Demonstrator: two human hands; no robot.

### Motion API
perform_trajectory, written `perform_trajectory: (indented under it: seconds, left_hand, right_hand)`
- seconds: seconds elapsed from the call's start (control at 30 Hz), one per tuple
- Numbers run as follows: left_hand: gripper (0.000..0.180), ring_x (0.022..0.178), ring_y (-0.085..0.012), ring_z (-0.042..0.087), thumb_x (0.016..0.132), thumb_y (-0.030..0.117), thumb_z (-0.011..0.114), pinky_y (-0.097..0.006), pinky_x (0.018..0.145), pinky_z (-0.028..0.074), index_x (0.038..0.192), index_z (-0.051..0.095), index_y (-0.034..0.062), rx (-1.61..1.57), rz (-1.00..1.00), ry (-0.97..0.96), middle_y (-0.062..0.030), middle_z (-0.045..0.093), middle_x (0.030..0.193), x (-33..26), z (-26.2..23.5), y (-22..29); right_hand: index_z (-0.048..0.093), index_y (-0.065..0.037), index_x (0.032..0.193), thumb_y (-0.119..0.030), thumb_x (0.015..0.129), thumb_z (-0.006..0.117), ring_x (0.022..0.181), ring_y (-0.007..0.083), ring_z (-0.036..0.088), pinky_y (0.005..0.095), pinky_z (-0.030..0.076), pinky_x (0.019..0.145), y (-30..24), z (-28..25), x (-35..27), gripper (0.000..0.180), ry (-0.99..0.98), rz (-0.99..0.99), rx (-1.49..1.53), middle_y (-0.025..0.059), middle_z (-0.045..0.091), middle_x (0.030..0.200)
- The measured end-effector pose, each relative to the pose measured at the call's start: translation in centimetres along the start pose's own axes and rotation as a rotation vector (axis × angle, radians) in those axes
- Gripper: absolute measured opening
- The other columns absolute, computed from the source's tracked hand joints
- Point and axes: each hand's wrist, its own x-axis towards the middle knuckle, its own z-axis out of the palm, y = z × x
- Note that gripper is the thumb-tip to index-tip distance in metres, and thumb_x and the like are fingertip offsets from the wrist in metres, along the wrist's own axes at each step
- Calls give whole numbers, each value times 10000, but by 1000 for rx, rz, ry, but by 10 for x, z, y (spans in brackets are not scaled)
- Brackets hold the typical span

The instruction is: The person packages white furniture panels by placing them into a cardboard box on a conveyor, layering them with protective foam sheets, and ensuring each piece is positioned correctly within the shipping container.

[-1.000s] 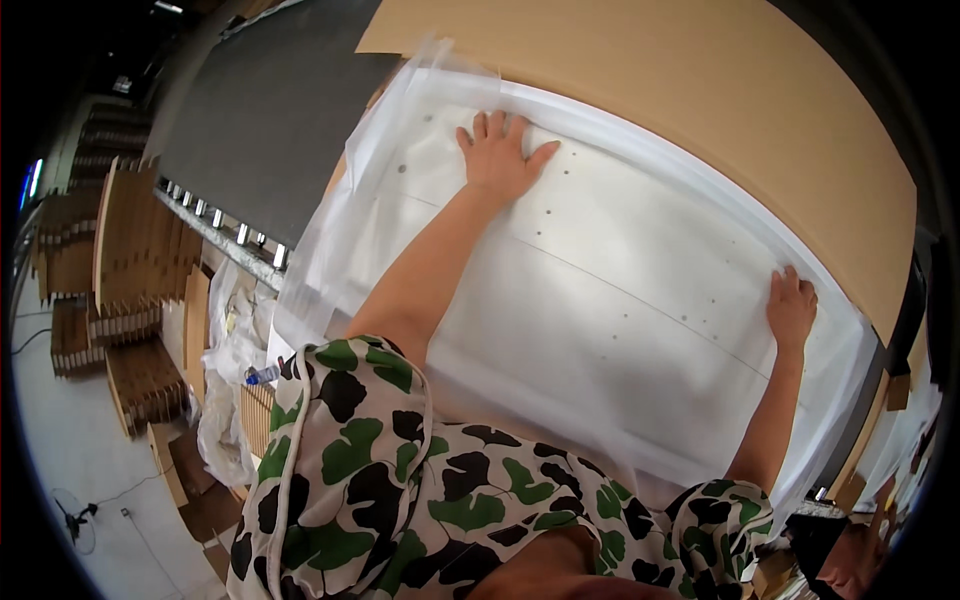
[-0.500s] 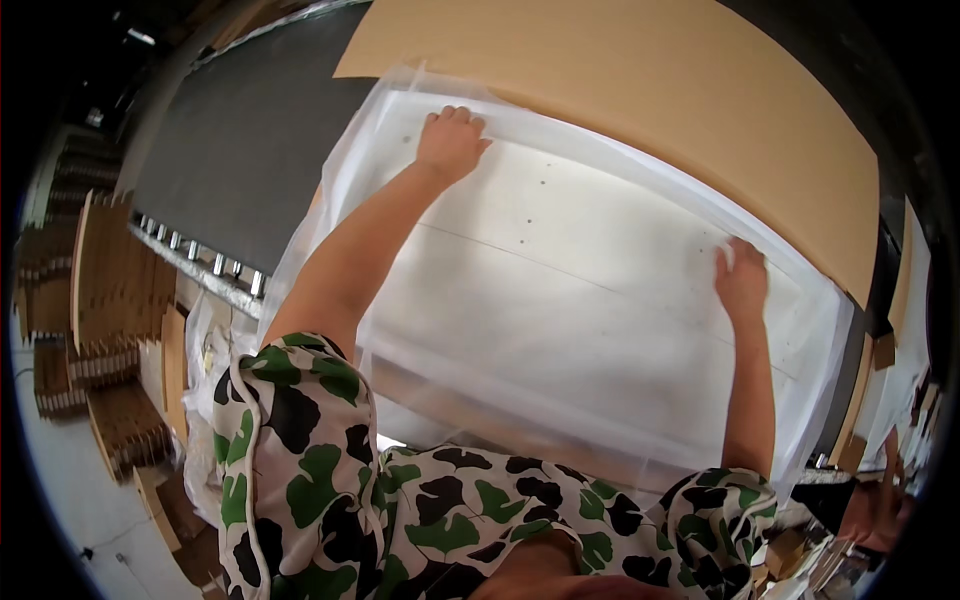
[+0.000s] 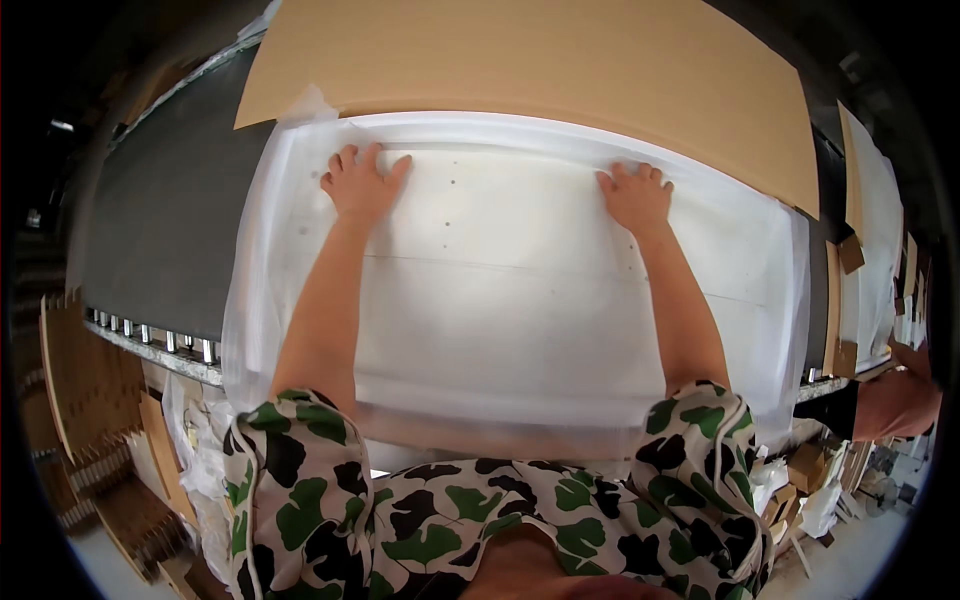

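A white panel [image 3: 480, 310] with small drilled holes and a thin seam lies in front of me, edged by white foam sheet [image 3: 262, 240]. Near its far left part, my left hand [image 3: 362, 185] rests with fingers spread. My right hand [image 3: 637, 198] is at the far edge too, right of the middle, its fingers apart and slightly bent. Neither hand holds anything. Beyond the panel a large brown cardboard sheet [image 3: 540, 65] spreads out, its near edge next to the foam.
A dark conveyor belt [image 3: 165, 210] runs at the left, with metal rollers [image 3: 150, 335] along its near side. Stacked wooden boards [image 3: 90, 370] stand lower left. Someone else's arm [image 3: 895, 405] shows at the right, above cardboard scraps [image 3: 805, 468].
My right hand has moved left along the panel's far edge, closer to my left hand. My left hand's fingers have spread. The whole view has turned and shifted.
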Motion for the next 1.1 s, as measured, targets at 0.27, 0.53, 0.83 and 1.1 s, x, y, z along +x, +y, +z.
perform_trajectory:
  seconds: [0.27,0.53,0.83,1.1]
  left_hand:
    - [658,1177,-303,400,805,575,446,-445,947,340,1276,417,118,-210,-9,-295,-128,436,1278,7,-1,-12]
    - [469,955,-235,559,805,433,582,-311,803,438,1068,591,45,-785,80,-584,-130,604,1055,-119,-212,-84]
    - [232,842,-107,575,860,174,566,-232,783,438,973,618,-23,-998,-796,433,-56,638,887,-414,-252,-252]
    - [301,687,-130,602,785,287,612,-257,646,460,875,651,3,-787,-1664,419,-80,648,744,-777,-136,-355]
  right_hand:
    - [536,-63,1127,-473,818,465,985,366,544,447,399,895,42,-1,7,519,-178,-177,224,244,562,1060]
    - [611,17,914,-217,836,556,867,316,586,362,450,781,36,-28,-27,252,77,-307,545,185,621,899]
    - [581,39,987,-135,860,538,1017,284,534,355,428,842,-135,-131,-127,219,-11,-774,628,181,545,1122]
    - [492,20,1167,-111,900,481,998,177,541,271,435,834,-346,-161,-273,297,-9,-702,1171,116,523,1171]
